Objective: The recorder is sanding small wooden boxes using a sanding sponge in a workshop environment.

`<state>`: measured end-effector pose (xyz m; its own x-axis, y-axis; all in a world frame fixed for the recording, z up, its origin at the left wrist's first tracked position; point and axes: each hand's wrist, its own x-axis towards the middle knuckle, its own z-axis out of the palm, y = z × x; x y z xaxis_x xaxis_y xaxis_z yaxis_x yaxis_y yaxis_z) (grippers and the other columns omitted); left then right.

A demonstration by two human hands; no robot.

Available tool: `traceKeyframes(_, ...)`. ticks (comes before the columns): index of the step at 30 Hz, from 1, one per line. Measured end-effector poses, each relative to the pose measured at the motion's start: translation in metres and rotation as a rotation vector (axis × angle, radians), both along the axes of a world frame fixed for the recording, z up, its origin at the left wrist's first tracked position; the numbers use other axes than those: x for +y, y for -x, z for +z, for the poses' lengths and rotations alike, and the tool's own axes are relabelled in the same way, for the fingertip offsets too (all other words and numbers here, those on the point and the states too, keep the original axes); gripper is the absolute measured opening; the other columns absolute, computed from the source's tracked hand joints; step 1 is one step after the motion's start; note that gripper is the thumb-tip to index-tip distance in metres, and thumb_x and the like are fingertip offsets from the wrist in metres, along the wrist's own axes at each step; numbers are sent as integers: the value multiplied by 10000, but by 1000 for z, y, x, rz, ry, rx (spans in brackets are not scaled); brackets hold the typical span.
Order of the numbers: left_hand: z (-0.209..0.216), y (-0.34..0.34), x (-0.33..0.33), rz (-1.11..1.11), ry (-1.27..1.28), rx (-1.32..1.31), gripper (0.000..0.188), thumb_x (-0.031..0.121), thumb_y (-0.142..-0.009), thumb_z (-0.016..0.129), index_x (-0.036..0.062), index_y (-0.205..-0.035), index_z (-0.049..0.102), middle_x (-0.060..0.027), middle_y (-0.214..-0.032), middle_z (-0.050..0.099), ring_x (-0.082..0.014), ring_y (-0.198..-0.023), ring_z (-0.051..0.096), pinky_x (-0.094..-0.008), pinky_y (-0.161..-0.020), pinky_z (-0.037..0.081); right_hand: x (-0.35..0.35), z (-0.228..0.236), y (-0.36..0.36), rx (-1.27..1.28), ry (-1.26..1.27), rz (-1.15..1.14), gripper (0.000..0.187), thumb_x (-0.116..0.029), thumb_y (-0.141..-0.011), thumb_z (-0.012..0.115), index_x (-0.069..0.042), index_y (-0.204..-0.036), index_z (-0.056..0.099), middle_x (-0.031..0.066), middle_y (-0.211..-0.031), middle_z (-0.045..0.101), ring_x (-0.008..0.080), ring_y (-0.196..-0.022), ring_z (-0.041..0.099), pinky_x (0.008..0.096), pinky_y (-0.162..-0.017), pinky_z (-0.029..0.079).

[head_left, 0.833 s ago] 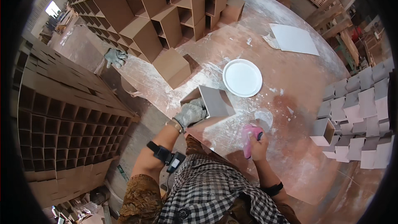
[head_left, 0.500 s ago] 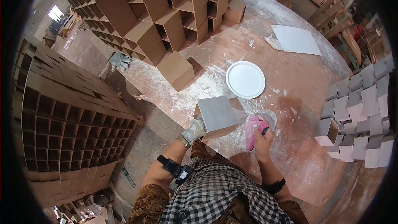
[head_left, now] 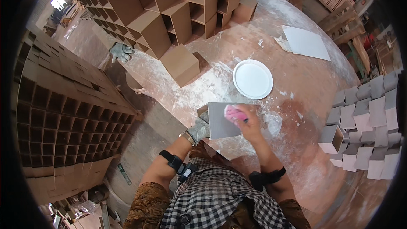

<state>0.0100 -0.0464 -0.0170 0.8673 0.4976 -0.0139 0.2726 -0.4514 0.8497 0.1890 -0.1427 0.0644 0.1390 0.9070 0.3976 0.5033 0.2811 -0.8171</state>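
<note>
A small open-ended box (head_left: 220, 129) with a grey-coated face lies in front of me on the table. My left hand (head_left: 198, 129), in a grey-white glove, grips the box at its left end, and its fingertips are partly hidden by the box. In my bare right hand (head_left: 250, 124) is a bunched pink cloth (head_left: 234, 113), which lies over the upper right of the grey face. Whether the cloth presses on it cannot be seen. Just beyond stands a shallow round white tray (head_left: 253, 79) with white contents.
Brown boxes (head_left: 180, 64) are stacked at the back left. Grey-faced boxes (head_left: 369, 110) stand piled at right. A loose glove (head_left: 121, 52) lies at the table's left edge. A white sheet (head_left: 306, 42) lies far right. More stacked boxes (head_left: 76, 110) fill the left side.
My right hand has brought the pink cloth leftward and up from the wet white patch onto the box's grey face. The box has turned slightly in my left hand.
</note>
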Motion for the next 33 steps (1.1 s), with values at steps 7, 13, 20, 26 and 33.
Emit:
traceKeyframes(7,10,-10,1,-89,-191,173,473,220,-811,600,64,-1240,474,-108,-1230,506,-244,-1118,479,-326,-978,369,-11,0,5,-185,39,-38,456,22,-649,573,-30,-1102,547,155,-1031,553,337,-981,499,407,-896,369)
traceKeyframes(13,8,-12,0,-77,-284,134,574,382,-723,646,72,-1186,510,-169,-1182,524,-305,-1094,495,-362,-940,392,-59,6,16,-174,66,146,367,-34,-684,573,-59,-1049,591,146,-977,586,338,-953,526,459,-887,372)
traceKeyframes(20,14,-17,-1,-11,178,15,553,389,-725,652,90,-1174,529,-147,-1171,537,-280,-1083,508,-355,-927,402,39,-8,-22,-160,5,-8,430,-2,-689,548,-79,-1112,562,155,-1035,583,327,-991,527,455,-907,369)
traceKeyframes(26,27,-9,-2,-9,-149,179,547,377,-726,657,100,-1178,523,-136,-1164,539,-277,-1071,515,-356,-924,401,-34,-9,7,-219,-22,66,494,48,-604,500,-91,-1069,592,143,-995,590,327,-950,530,461,-863,371)
traceKeyframes(33,3,-16,-1,27,63,103,548,395,-746,616,73,-1178,517,-157,-1183,525,-304,-1092,499,-378,-939,388,21,-9,-8,-100,29,-5,529,70,-566,476,-57,-1066,591,132,-987,590,312,-932,525,418,-847,382)
